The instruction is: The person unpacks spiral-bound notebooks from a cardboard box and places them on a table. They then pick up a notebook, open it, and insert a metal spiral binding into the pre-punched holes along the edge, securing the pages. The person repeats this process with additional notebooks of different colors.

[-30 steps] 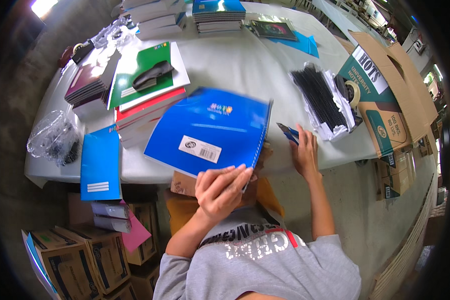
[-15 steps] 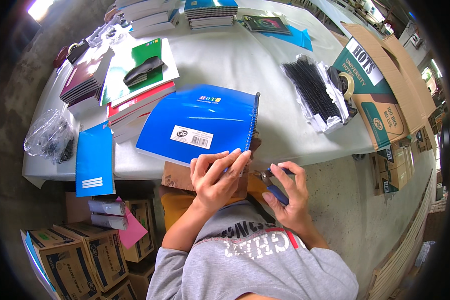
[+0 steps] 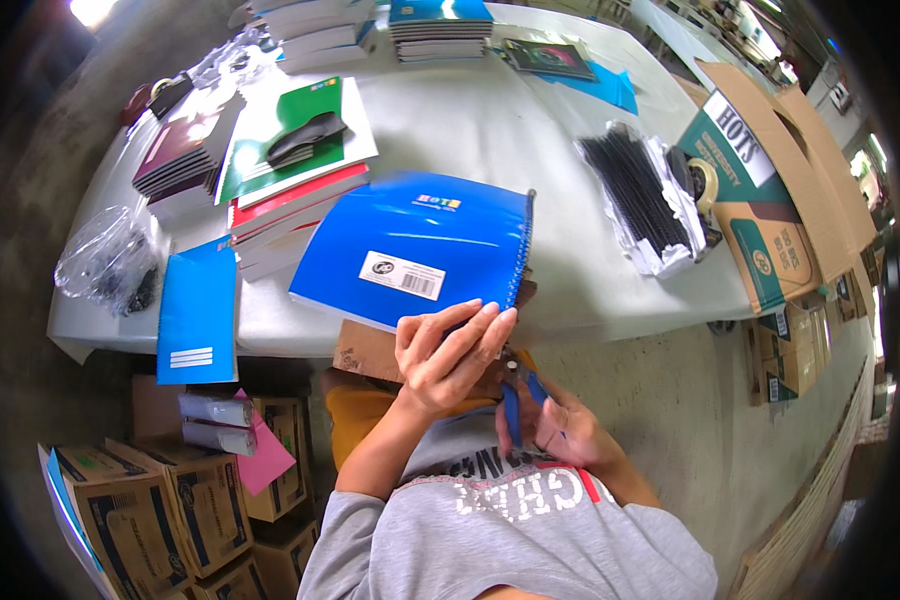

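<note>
A blue spiral notebook (image 3: 370, 235) lies at the table's near edge, its coil binding on the right side. My left hand (image 3: 450, 352) grips the notebook's near right corner, fingers over the cover and thumb hidden beneath. My right hand (image 3: 555, 425) holds blue-handled pliers (image 3: 513, 405), whose metal jaws point up toward the lower end of the coil. The handles are spread apart. A brown cardboard piece (image 3: 365, 350) shows under the notebook, near my lap.
Stacked notebooks (image 3: 295, 215) with a black stapler-like object on top stand to the left. Black binding coils (image 3: 640, 190) in white paper lie right, beside a tape dispenser (image 3: 703, 182) and an open carton (image 3: 750, 200). Cardboard boxes (image 3: 135, 510) sit below at left.
My right hand has moved down and left, turning the pliers so their jaws point up near the coil's end. The left hand keeps its hold. The whole view has shifted slightly.
</note>
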The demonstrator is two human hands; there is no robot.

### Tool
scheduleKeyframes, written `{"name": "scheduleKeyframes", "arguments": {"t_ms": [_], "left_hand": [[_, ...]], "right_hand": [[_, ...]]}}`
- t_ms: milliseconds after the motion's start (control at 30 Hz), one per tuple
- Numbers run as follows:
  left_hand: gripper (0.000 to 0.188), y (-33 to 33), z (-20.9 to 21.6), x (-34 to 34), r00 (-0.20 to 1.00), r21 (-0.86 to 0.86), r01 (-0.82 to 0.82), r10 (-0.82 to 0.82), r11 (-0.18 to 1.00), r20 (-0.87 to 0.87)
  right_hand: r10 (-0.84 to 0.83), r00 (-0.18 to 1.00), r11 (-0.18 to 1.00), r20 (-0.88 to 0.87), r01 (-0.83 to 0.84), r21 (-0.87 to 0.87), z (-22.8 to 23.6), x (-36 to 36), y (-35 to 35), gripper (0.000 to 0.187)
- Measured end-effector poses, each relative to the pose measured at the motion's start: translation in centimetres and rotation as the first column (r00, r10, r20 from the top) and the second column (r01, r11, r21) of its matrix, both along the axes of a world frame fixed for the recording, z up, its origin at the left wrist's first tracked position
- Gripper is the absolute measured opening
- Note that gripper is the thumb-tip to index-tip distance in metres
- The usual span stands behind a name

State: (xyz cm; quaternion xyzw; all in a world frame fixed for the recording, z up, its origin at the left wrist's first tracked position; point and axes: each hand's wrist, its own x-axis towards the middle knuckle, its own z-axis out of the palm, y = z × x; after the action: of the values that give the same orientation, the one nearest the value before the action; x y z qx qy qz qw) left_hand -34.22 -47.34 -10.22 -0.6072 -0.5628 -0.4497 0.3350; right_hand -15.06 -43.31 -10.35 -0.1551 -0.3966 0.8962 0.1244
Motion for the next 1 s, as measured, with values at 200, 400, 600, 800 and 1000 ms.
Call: {"name": "scheduleKeyframes", "arguments": {"t_ms": [200,400,600,800,1000], "left_hand": [[0.012,-4.6,4.8,-4.1,0.984,0.248,-0.082,0.038,0.965,0.176],[0.046,-11.7,5.5,-12.9,0.612,0.551,-0.789,0.433,0.273,0.662],[0.039,-21.5,1.8,-20.1,0.429,0.523,-0.794,-0.324,0.31,0.843],[0.033,-26.7,-7.2,-24.9,0.173,0.186,-0.904,-0.068,0.386,0.983],[0.046,-27.9,-11.1,-25.8,-0.162,-0.325,-0.899,0.466,0.294,0.87]], "right_hand": [[-0.553,0.82,0.637,-0.147,0.53,0.56,-2.5,1.4,3.7,0.051],[-0.782,0.615,-0.133,-0.105,0.001,0.991,-3.5,0.2,12.0,0.049],[-0.856,0.336,0.074,0.392,-0.672,0.737,-3.5,-3.6,13.8,0.054],[-0.67,0.651,-0.013,0.357,-0.491,0.871,0.5,-7.3,16.4,0.054],[-0.209,0.941,0.53,0.265,-0.119,0.839,6.7,-19.2,20.2,0.054]]}}
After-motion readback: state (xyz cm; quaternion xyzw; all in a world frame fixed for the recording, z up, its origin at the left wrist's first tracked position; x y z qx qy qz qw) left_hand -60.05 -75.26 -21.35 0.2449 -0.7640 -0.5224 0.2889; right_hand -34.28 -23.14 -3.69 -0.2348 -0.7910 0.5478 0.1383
